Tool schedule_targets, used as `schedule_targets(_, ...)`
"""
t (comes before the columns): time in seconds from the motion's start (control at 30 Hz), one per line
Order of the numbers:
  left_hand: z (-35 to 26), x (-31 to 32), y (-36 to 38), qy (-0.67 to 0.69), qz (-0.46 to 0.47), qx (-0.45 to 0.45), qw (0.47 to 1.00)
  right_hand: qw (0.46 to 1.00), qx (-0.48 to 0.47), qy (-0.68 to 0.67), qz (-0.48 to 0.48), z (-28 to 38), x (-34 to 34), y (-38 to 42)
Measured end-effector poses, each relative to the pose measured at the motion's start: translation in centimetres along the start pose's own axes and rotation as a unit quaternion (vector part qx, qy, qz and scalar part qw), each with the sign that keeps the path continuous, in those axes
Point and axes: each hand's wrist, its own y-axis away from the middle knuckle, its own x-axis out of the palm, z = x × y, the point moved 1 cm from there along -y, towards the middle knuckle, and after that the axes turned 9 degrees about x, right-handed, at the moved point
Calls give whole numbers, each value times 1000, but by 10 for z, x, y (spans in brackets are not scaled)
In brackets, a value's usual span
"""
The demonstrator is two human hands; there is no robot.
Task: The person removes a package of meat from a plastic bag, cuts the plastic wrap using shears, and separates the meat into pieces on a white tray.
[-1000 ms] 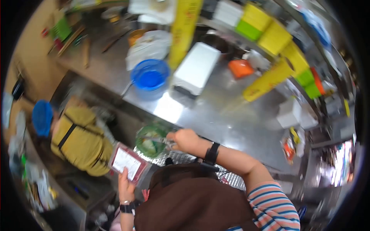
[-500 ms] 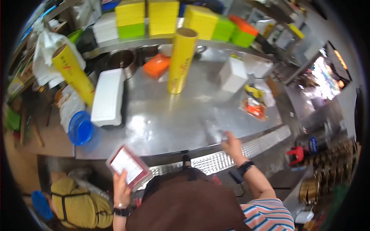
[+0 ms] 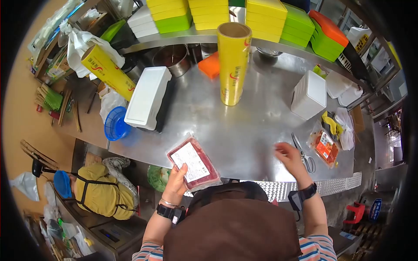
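My left hand [image 3: 176,182] is closed on the lower left edge of a flat, clear-wrapped pack of red meat [image 3: 204,163], thumb lying on its white label. The pack is held tilted over the front edge of the steel table. My right hand [image 3: 291,160] hovers at the table's front right, fingers loosely bent and slightly smeared, with nothing seen in them. Just beside it, a pair of scissors [image 3: 310,164] lies on the steel, partly behind the hand. Farther right sits a labelled pack of reddish food [image 3: 325,147] in clear plastic.
On the steel table [image 3: 196,113] stand a tall yellow roll [image 3: 234,65], a long white-lidded box [image 3: 148,98], a blue basket [image 3: 116,124] and a white container [image 3: 310,93]. Stacked yellow boxes [image 3: 265,19] line the shelf. Another person [image 3: 104,191] bends at the lower left.
The view has shifted, and the meat pack is now higher, over the table edge. My right hand has moved in over the table beside the scissors; the small blurred thing at its fingertips no longer shows.
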Motion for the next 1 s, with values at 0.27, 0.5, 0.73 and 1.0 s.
schedule_targets(0.27,13,20,4,3,18,31,999,891,50,-240,381,117,117,-24)
schedule_targets(0.5,7,-11,14,28,29,33,999,837,110,-317,433,120,155,-17)
schedule_targets(0.73,-12,-38,24,44,24,63,997,862,-18,-330,383,130,190,-12)
schedule_targets(1.0,-34,-64,28,21,-22,64,997,896,-40,-181,404,142,215,-21)
